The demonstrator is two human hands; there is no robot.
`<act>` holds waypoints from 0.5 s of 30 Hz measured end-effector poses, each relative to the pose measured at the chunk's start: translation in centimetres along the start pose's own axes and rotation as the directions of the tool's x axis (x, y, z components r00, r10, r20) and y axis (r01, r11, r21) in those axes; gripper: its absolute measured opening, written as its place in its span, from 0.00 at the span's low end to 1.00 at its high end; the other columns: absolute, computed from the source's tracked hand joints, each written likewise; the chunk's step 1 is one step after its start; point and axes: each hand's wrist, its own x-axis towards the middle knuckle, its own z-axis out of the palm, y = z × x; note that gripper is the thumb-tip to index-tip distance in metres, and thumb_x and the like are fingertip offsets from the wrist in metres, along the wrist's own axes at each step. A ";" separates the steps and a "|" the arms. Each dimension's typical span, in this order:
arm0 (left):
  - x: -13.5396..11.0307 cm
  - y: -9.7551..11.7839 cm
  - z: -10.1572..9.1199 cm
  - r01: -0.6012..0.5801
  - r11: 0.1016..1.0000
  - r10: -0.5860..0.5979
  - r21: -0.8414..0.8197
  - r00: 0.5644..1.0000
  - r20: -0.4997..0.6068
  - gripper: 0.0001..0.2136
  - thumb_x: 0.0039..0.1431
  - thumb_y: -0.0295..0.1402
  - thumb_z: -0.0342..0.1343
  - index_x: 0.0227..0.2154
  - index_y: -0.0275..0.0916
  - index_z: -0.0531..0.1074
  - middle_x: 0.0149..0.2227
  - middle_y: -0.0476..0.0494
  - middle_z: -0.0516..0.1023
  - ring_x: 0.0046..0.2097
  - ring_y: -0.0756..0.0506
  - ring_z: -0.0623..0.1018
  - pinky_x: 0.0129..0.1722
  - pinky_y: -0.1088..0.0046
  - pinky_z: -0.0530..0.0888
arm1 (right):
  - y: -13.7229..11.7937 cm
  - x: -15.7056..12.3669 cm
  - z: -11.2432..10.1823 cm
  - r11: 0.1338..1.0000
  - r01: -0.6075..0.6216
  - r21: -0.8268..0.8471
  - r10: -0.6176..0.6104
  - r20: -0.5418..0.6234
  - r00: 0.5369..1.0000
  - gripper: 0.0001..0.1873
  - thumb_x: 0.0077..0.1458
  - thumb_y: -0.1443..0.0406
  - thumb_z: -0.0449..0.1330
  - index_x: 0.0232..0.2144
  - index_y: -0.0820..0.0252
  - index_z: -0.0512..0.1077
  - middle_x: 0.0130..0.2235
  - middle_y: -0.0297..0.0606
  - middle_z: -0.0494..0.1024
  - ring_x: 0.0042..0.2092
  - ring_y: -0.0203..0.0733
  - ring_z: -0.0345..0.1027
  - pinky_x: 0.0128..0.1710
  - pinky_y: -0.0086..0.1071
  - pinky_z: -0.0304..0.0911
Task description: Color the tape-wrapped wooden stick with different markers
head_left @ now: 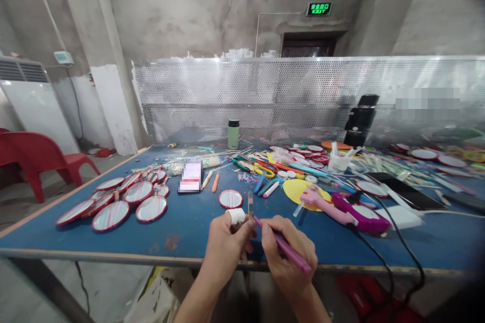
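Observation:
My left hand (226, 242) is closed, pinching a thin wooden craft stick (250, 204) upright between thumb and fingers. The stick carries a darker band partway up. White tape (237, 216) is wrapped around one finger of this hand. In my right hand (301, 242) is a purple marker (291, 253), held like a pen, its tip pointing at the lower part of the stick. Whether tip and stick touch, I cannot tell. Just beyond the left hand, a small round disc with a red rim (231, 199) lies on the blue table (182, 234).
Red-rimmed discs (111, 216) are piled on the left. Behind them lies a phone (190, 176). A pink glue gun (326, 206) rests on a yellow oval (293, 189) at right, its cords (382, 262) crossing the table edge. A green bottle (233, 135) stands at the back.

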 end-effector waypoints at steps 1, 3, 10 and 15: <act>0.0 0.0 0.0 -0.002 1.000 0.002 0.003 1.000 0.002 0.10 0.52 0.36 0.58 0.22 0.35 0.71 0.14 0.52 0.69 0.13 0.54 0.64 0.12 0.82 0.60 | 0.0 0.0 0.0 1.000 0.001 -0.005 -0.001 -0.006 1.000 0.06 0.56 0.72 0.56 0.29 0.58 0.70 0.24 0.32 0.74 0.25 0.32 0.69 0.27 0.25 0.64; 0.0 0.0 0.0 -0.003 1.000 0.003 0.012 1.000 0.006 0.10 0.53 0.37 0.58 0.22 0.35 0.71 0.13 0.52 0.69 0.14 0.54 0.64 0.13 0.82 0.60 | 0.0 -0.1 -0.1 1.000 -0.002 -0.018 0.001 -0.025 1.000 0.06 0.56 0.72 0.56 0.30 0.58 0.70 0.24 0.31 0.74 0.24 0.32 0.68 0.27 0.25 0.63; 0.1 -0.3 0.1 -0.003 0.999 0.003 0.039 1.000 0.006 0.11 0.54 0.37 0.57 0.22 0.35 0.71 0.14 0.52 0.69 0.14 0.54 0.64 0.13 0.81 0.61 | -0.1 -0.3 -0.3 1.000 -0.012 -0.023 0.011 -0.053 0.999 0.05 0.56 0.72 0.57 0.31 0.59 0.71 0.24 0.30 0.75 0.24 0.31 0.69 0.28 0.24 0.64; 0.2 -0.5 0.0 0.005 0.999 -0.005 0.033 1.000 0.012 0.11 0.54 0.37 0.57 0.23 0.35 0.71 0.13 0.53 0.68 0.13 0.54 0.63 0.13 0.81 0.60 | -0.1 -0.2 -0.3 1.000 -0.006 0.009 0.007 -0.038 0.999 0.06 0.55 0.73 0.57 0.31 0.59 0.71 0.25 0.31 0.76 0.25 0.31 0.69 0.29 0.24 0.64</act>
